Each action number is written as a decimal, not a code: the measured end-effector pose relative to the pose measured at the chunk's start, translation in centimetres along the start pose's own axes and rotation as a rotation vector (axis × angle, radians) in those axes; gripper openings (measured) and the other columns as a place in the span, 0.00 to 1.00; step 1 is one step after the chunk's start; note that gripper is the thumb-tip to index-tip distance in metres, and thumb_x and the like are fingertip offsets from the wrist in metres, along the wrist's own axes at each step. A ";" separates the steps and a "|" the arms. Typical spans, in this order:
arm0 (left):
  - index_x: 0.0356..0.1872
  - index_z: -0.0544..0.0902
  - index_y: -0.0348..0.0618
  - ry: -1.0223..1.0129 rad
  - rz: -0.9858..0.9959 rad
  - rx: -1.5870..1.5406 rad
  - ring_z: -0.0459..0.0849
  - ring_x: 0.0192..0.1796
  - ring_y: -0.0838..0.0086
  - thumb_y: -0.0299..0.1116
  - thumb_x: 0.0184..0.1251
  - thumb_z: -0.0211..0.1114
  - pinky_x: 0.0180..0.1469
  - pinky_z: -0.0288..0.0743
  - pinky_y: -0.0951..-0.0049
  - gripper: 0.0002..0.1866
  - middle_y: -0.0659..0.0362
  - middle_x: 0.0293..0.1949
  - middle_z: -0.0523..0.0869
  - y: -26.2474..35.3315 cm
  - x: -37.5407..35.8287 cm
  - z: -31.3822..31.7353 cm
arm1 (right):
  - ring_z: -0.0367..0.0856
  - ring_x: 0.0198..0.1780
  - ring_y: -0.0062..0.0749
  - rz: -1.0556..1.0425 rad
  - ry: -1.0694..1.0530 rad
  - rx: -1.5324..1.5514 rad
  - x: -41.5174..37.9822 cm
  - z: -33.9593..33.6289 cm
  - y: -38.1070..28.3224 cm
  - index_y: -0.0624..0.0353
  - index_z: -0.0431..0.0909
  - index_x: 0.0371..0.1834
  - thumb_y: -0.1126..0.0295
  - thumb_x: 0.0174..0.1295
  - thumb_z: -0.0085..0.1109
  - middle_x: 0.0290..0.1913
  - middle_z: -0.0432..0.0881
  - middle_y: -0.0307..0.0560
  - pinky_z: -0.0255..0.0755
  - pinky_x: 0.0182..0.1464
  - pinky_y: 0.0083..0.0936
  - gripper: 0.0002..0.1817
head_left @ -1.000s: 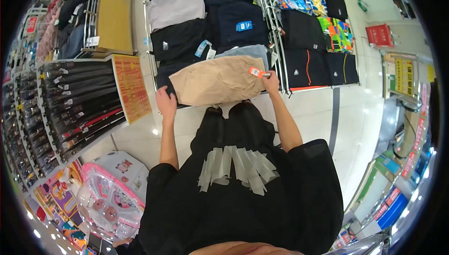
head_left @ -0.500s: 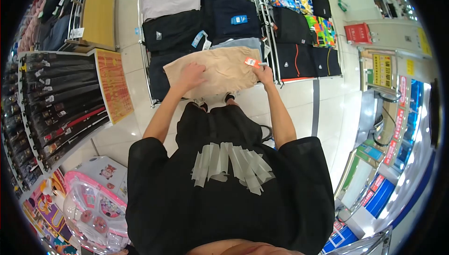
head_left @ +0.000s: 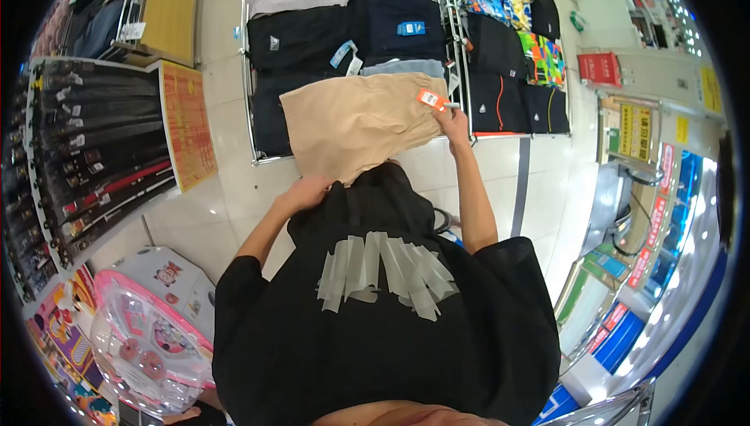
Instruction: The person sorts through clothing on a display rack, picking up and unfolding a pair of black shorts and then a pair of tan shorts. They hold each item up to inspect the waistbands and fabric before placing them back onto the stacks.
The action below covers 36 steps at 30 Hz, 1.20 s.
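A pair of beige shorts [head_left: 363, 117] is spread over the near edge of the clothes rack, with its gathered waistband on the right. An orange price tag [head_left: 431, 99] hangs at that waistband. My right hand [head_left: 451, 125] is closed on the waistband corner just below the tag. At the near left edge of the shorts, my left hand [head_left: 312, 191] pinches the leg hem, close to my body. Beneath the beige cloth, part of a light blue folded garment [head_left: 402, 68] shows.
Folded black garments [head_left: 301, 39] fill the metal-railed rack [head_left: 251, 98]. Belts [head_left: 117, 160] hang at the left beside an orange sign [head_left: 186, 125]. A pink-rimmed toy machine [head_left: 148, 332] stands lower left, with another person's hand [head_left: 183, 416] near it. A counter lies to the right.
My left hand has moved from the top of the shorts toward my body and gripped the near edge, pulling it down. The cloth is flatter. My right hand still holds the waistband.
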State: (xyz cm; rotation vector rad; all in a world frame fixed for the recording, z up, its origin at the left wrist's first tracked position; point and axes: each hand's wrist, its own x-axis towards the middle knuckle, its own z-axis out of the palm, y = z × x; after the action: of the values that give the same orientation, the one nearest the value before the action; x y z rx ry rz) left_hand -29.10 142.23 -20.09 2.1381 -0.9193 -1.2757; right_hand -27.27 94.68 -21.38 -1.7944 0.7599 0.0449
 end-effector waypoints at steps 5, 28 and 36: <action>0.68 0.85 0.39 0.397 0.247 -0.222 0.91 0.63 0.60 0.35 0.82 0.66 0.67 0.84 0.61 0.19 0.50 0.60 0.92 1.7 0.8 -7.3 | 0.86 0.58 0.31 -0.075 -0.030 0.119 -5.2 0.2 -10.6 0.70 0.81 0.66 0.66 0.62 0.82 0.57 0.89 0.51 0.79 0.61 0.30 0.32; 0.78 0.71 0.36 0.548 0.413 -0.976 0.82 0.67 0.74 0.39 0.93 0.54 0.73 0.75 0.69 0.24 0.56 0.65 0.84 16.0 -1.6 -12.4 | 0.84 0.40 0.20 -0.256 -0.364 0.123 -19.8 8.1 -20.7 0.64 0.67 0.70 0.68 0.72 0.74 0.51 0.83 0.46 0.80 0.46 0.22 0.31; 0.75 0.75 0.37 0.699 0.343 -1.771 0.86 0.67 0.65 0.25 0.80 0.61 0.71 0.81 0.62 0.24 0.53 0.66 0.85 15.0 -0.6 -15.1 | 0.84 0.58 0.26 -0.425 -0.175 0.395 -17.3 8.2 -23.0 0.63 0.66 0.71 0.79 0.70 0.61 0.63 0.84 0.51 0.77 0.63 0.24 0.27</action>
State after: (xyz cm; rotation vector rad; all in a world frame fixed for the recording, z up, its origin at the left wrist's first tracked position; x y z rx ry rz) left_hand -20.30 133.77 -2.64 0.7283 0.2458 -0.5187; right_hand -26.44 113.68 1.75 -1.5141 0.2297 -0.2140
